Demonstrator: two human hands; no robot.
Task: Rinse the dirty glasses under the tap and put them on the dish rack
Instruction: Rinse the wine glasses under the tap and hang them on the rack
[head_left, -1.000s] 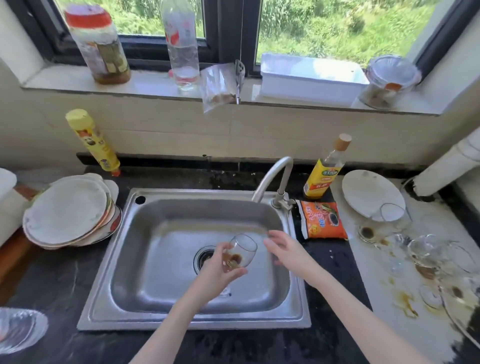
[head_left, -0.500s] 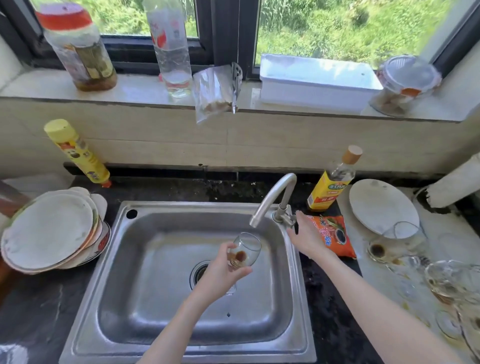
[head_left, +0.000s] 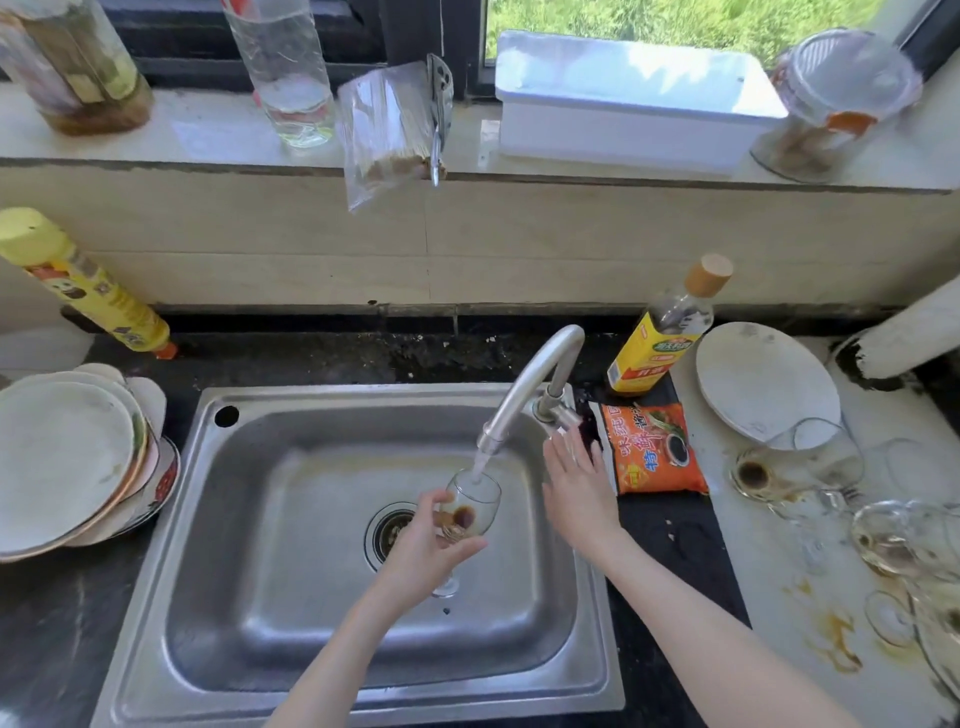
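Note:
My left hand (head_left: 423, 553) grips a stemmed wine glass (head_left: 471, 506) with brown residue, tilted over the steel sink (head_left: 218, 519). Water runs from the curved tap (head_left: 524, 384) into the glass's mouth. My right hand (head_left: 574, 486) hovers with straight fingers just below the tap's handle at the sink's right rim, holding nothing. Several other dirty glasses (head_left: 810, 457) lie and stand on the stained counter at the right. No dish rack shows in view.
A stack of plates (head_left: 67, 457) sits left of the sink. A yellow bottle (head_left: 88, 291), an oil bottle (head_left: 662, 332), an orange packet (head_left: 649, 449) and a white plate (head_left: 763, 382) ring the sink. Bottles, a white box and a jar line the windowsill.
Water now flows from the tap into the glass. My right hand came off the tap handle and drew back a little. My left hand raised the glass under the spout.

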